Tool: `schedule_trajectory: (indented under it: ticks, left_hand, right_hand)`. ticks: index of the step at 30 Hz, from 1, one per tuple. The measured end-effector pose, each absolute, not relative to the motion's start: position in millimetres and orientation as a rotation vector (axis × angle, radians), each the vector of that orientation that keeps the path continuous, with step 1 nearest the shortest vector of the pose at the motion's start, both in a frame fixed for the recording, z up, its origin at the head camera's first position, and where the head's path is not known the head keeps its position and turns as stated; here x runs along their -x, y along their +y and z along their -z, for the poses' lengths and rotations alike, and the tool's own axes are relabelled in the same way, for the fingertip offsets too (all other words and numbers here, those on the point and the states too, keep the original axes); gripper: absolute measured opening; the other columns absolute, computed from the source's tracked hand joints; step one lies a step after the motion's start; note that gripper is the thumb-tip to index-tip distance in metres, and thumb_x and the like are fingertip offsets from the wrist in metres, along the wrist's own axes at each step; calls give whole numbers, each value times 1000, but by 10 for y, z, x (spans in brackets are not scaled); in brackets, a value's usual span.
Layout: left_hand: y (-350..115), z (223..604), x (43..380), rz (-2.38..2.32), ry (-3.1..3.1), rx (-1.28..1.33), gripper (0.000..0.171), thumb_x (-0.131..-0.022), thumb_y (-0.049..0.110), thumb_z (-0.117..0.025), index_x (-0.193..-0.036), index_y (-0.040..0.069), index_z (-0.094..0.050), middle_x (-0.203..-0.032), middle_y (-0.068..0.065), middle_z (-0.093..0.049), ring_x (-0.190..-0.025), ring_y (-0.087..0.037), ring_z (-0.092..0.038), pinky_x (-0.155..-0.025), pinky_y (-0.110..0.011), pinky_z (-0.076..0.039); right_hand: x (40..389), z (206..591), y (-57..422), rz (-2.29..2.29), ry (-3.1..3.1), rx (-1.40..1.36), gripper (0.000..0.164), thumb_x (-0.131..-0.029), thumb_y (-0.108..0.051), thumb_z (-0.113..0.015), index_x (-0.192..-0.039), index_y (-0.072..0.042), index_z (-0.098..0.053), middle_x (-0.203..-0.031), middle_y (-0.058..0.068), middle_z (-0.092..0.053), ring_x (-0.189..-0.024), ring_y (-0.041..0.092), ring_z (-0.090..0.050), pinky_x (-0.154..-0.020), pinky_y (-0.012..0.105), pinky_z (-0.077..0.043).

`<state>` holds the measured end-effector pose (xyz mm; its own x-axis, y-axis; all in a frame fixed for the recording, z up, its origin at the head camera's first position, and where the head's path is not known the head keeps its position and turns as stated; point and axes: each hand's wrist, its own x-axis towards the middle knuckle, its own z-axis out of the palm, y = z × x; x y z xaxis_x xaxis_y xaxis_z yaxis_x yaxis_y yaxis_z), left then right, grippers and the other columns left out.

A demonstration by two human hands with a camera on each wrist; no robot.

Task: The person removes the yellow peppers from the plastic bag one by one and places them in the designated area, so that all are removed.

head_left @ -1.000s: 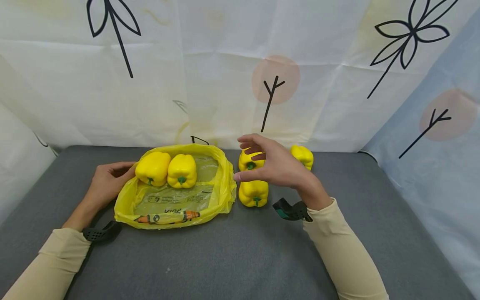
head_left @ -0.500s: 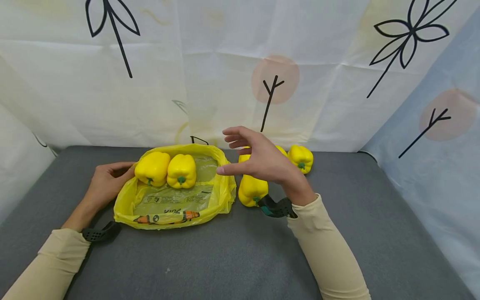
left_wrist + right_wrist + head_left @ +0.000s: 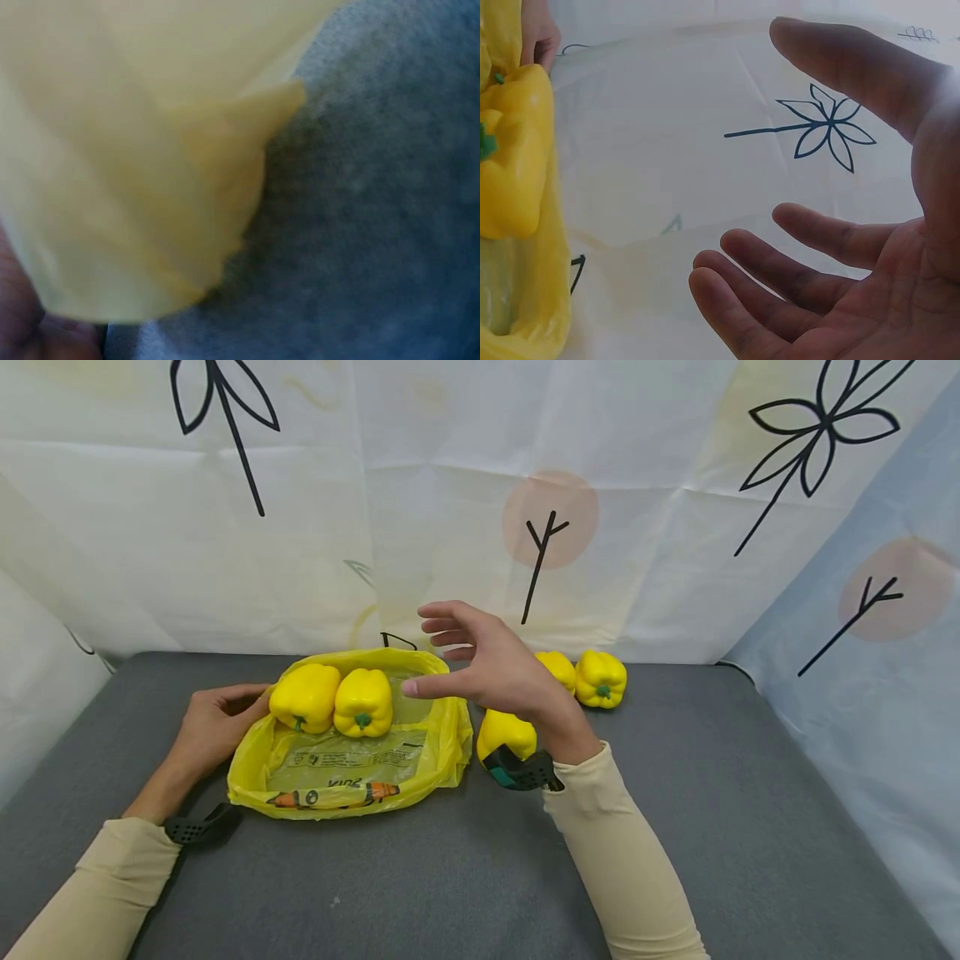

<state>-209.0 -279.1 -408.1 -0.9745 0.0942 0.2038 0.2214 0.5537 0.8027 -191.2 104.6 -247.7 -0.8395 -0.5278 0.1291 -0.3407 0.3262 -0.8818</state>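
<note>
My left hand [image 3: 213, 731] grips the left rim of a spread-out yellow plastic bag [image 3: 450, 739], whose rim is folded into a low wall. Inside at the back left lie two yellow bell peppers, a larger pepper [image 3: 303, 693] on its side and a smaller pepper [image 3: 363, 702] with its green stem facing me. My right hand [image 3: 491, 664] hovers above the bag's right rim, thumb apart from the fingers. The right wrist view shows nothing in that hand [image 3: 840, 292]. In the left wrist view the bag [image 3: 112, 187] appears blurred, close up.
Right of the bag, a yellow pepper [image 3: 504, 731] is partly covered by my right wrist. Farther back sit two more, one partly hidden pepper [image 3: 557, 668] beside another pepper [image 3: 602, 681]. All stand on a grey cloth surface [image 3: 420, 885] before a white patterned sheet [image 3: 420, 527].
My right hand has moved left, from over the loose peppers to the bag's right rim, covering one pepper and uncovering those at the back. My left hand and the bag have stayed put.
</note>
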Motion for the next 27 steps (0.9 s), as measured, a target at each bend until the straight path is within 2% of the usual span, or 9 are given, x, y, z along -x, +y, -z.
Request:
schedule_trajectory:
  ticks: [13, 23, 27]
  left_hand:
    - [-2780, 4084, 2098, 1395, -2655, 267, 45, -103, 30, -63, -135, -2, -64, -107, 32, -59, -92, 9, -60, -73, -11, -51]
    - [-2805, 4097, 2102, 1395, -2653, 265, 45, -103, 29, -63, -135, -3, -63, -104, 33, -58, -91, 10, -60, -72, -11, -52]
    - [-2799, 4087, 2096, 1406, -2650, 263, 45, -103, 29, -63, -135, -3, -63, -104, 34, -58, -91, 11, -60, -71, -11, -52]
  right_hand:
    - [1944, 2551, 943, 1602, 2349, 773, 75, -86, -17, -83, -151, -12, -46, -145, 1, -50, -130, 18, -50, -110, 36, -41]
    - [2023, 2708, 825, 1616, 2336, 766, 75, -86, -20, -83, -151, -14, -46, -146, -1, -50, -131, 17, -50, -110, 36, -42]
    - [2063, 2790, 760, 1629, 2311, 765, 74, -87, -20, -82, -151, -14, -46, -145, 0, -50, -131, 18, -49, -110, 40, -43]
